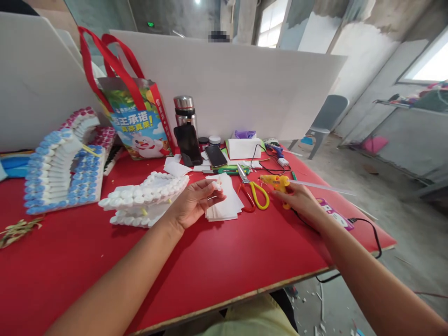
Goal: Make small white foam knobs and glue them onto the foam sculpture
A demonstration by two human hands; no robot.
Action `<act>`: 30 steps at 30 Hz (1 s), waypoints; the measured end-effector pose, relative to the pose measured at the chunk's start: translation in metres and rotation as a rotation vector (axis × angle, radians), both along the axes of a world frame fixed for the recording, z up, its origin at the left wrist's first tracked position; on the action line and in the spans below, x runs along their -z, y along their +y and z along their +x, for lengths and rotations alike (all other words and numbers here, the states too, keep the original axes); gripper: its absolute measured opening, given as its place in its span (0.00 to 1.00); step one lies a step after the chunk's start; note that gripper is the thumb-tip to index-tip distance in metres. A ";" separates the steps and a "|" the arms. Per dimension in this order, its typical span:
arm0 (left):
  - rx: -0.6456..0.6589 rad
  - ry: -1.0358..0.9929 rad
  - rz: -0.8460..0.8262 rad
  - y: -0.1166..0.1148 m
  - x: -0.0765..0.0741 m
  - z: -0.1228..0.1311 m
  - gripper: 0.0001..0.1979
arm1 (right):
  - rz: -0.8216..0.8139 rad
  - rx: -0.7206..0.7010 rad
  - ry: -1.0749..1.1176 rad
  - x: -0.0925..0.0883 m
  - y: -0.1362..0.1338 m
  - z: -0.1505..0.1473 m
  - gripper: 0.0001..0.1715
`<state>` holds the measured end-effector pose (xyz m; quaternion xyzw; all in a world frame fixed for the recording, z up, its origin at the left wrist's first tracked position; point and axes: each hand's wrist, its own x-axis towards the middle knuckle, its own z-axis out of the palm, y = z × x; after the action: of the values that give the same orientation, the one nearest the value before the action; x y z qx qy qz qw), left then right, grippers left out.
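Head view. We noted a red table (pixel 217 266) with both bare forearms reaching across it. The left hand (pixel 196 200) was curled, palm up, its fingertips (pixel 217 185) pinched on a small white piece (pixel 216 185); what the piece was, we could not tell. Just under and beside that hand lay a stack of white cut sheets (pixel 227 205), flat on the table.

The right hand (pixel 297 198) was closed around the handle of a yellow glue gun (pixel 275 182), nozzle pointing left toward the scissors. A clear glue stick (pixel 322 187) stuck out behind the gun to the right. A black cord (pixel 367 228) ran from near the wrist to the table's right edge.

Between the two hands lay scissors (pixel 254 191) with one red and one yellow handle, blades pointing away from us. Left of the left hand, touching or nearly touching the wrist, sat a curved white foam model (pixel 143 198) studded with round white caps. Further left stood a larger blue-and-white capped model (pixel 63 172).

At the back of the table we logged a printed bag with red handles (pixel 140 121), a steel flask (pixel 185 112), two dark phones (pixel 203 149), and a white divider board (pixel 245 84).
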<state>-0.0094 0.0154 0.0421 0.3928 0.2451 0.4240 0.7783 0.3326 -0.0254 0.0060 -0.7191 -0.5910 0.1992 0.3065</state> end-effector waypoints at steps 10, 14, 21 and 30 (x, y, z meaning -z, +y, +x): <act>-0.069 -0.064 -0.063 0.004 0.028 -0.012 0.11 | 0.166 0.113 0.544 -0.016 -0.013 -0.023 0.21; -0.126 -0.072 -0.098 0.005 0.029 -0.011 0.12 | 0.189 -0.197 0.687 -0.054 -0.017 -0.061 0.18; -0.213 -0.054 -0.135 0.003 0.025 -0.012 0.08 | 0.137 -0.566 0.668 -0.050 0.002 -0.116 0.21; -0.218 0.035 -0.209 0.002 0.021 -0.011 0.03 | 0.057 -0.525 0.670 -0.026 -0.004 -0.115 0.23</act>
<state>-0.0208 0.0178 0.0215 0.2878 0.3427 0.4714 0.7599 0.2177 -0.0292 0.0323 -0.4308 -0.6271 0.4768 0.4403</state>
